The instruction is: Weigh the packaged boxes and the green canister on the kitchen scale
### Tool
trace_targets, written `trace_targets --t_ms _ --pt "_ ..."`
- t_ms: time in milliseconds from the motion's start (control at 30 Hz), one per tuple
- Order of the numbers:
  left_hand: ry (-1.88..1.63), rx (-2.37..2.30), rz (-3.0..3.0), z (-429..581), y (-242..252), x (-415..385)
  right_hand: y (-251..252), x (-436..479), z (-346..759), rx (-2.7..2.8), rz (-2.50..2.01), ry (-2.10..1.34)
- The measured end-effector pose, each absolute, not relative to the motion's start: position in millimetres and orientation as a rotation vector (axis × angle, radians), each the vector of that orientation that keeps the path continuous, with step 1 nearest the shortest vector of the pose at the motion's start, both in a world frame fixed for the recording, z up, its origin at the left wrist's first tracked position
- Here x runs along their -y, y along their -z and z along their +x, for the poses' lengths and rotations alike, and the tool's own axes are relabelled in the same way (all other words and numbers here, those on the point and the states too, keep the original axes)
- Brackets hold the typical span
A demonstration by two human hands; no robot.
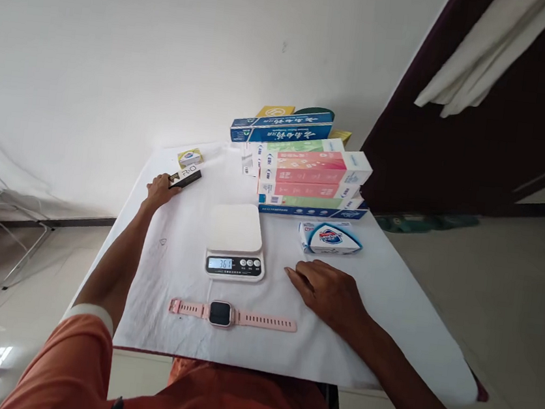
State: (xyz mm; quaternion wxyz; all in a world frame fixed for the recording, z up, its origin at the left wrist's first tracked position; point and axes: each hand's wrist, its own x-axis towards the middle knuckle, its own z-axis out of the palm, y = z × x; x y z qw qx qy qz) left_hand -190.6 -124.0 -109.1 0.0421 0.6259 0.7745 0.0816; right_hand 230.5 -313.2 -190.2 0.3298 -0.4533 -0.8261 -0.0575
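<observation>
At the far left of the table, my left hand is closed on the near end of a small black-and-white box marked "RIO". A small yellow soap box lies just behind it. My right hand rests on the table with its fingers loosely curled and nothing seen in them. Close behind that hand is a white and blue soap pack. Between the hands stands a white digital scale, its plate bare and its display reading 361. In front of it a pink-strapped smartwatch lies stretched out, screen dark.
Pink and green toothpaste boxes are stacked at the back right. Behind them, a long blue toothpaste box lies before yellow packs. A white cloth covers the table, which stands against a wall. White fabric hangs at the upper right.
</observation>
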Motion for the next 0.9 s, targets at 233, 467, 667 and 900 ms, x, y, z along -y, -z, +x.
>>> trace_targets --t_ms 233,467,667,900 --pt "-0.489 -2.178 2.108 -187 91 199 191 314 228 2.161 -1.300 0.163" --pt "-0.379 -1.582 2.518 -107 82 254 192 315 225 2.175 -1.354 0.169" --pt "-0.293 -1.515 2.523 -78 90 250 191 315 226 2.172 -1.364 0.158" --pt "-1.098 -1.658 2.184 -118 99 249 194 315 227 2.136 -1.347 0.164"
